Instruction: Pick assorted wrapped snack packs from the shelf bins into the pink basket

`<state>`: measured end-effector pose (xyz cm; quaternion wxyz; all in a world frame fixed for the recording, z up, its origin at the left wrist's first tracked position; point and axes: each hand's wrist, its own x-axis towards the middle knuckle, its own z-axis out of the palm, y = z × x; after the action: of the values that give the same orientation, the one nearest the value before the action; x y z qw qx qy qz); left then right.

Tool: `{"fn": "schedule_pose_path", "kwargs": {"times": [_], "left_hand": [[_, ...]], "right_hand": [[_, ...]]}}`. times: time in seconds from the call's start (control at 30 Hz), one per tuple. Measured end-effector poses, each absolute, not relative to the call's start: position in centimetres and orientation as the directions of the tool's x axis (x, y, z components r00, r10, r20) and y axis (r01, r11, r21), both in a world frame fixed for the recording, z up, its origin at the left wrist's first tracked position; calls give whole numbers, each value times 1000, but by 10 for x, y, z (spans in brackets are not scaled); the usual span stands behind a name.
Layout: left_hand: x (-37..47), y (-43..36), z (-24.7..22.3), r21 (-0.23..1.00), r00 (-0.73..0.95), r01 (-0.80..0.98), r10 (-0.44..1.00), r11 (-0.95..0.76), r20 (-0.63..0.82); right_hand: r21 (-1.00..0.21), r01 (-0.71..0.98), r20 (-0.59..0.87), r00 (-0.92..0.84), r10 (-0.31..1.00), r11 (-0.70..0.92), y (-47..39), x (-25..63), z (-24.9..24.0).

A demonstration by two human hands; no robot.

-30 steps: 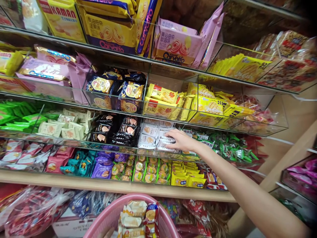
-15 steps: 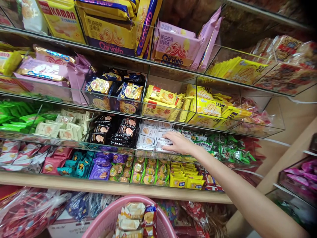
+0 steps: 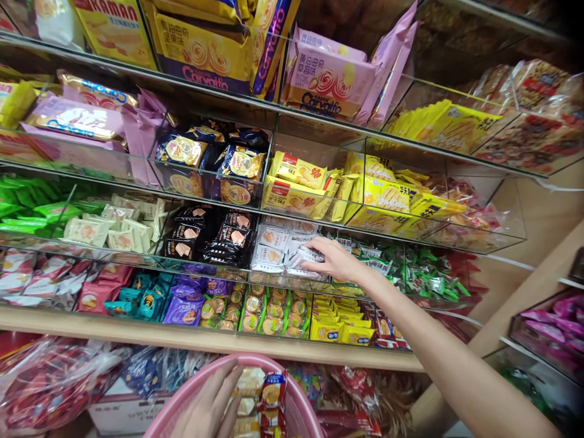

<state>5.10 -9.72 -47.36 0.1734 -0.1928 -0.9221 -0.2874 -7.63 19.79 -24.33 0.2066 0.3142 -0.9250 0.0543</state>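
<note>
My right hand [image 3: 335,258] reaches from the right into a clear shelf compartment of white snack packets [image 3: 272,246]. Its thumb and fingers are apart and touch the packets on the right side of that compartment. Some of these packets lie tilted under the fingertips. My left hand [image 3: 212,398], slightly blurred, is over the left part of a pink basket [image 3: 305,395], fingers stretched out and nothing visible in them. Inside the basket are several wrapped snacks [image 3: 272,389] in cream and red wrappers, partly hidden behind the left hand.
Black packets [image 3: 187,240] fill the compartment left of the white ones; green-and-white packets [image 3: 376,264] are to the right. Clear plastic fronts edge each tier. A wooden ledge [image 3: 274,347] runs below the shelves, with bagged goods [image 3: 50,389] under it at left.
My left hand has come into view over the basket. My right hand has shifted slightly right within the white packets, and some packets near its fingers now sit at a different angle.
</note>
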Motion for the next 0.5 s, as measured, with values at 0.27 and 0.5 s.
{"fn": "schedule_pose_path", "kwargs": {"times": [0.27, 0.5], "left_hand": [[-23, -21, -315, -57, -395, 771, 547, 634, 738], [-62, 5, -293, 235, -571, 759, 446, 607, 690]], "right_hand": [[-10, -626, 485, -685, -544, 779, 201, -74, -250], [-45, -635, 522, -673, -524, 771, 202, -74, -254]]}}
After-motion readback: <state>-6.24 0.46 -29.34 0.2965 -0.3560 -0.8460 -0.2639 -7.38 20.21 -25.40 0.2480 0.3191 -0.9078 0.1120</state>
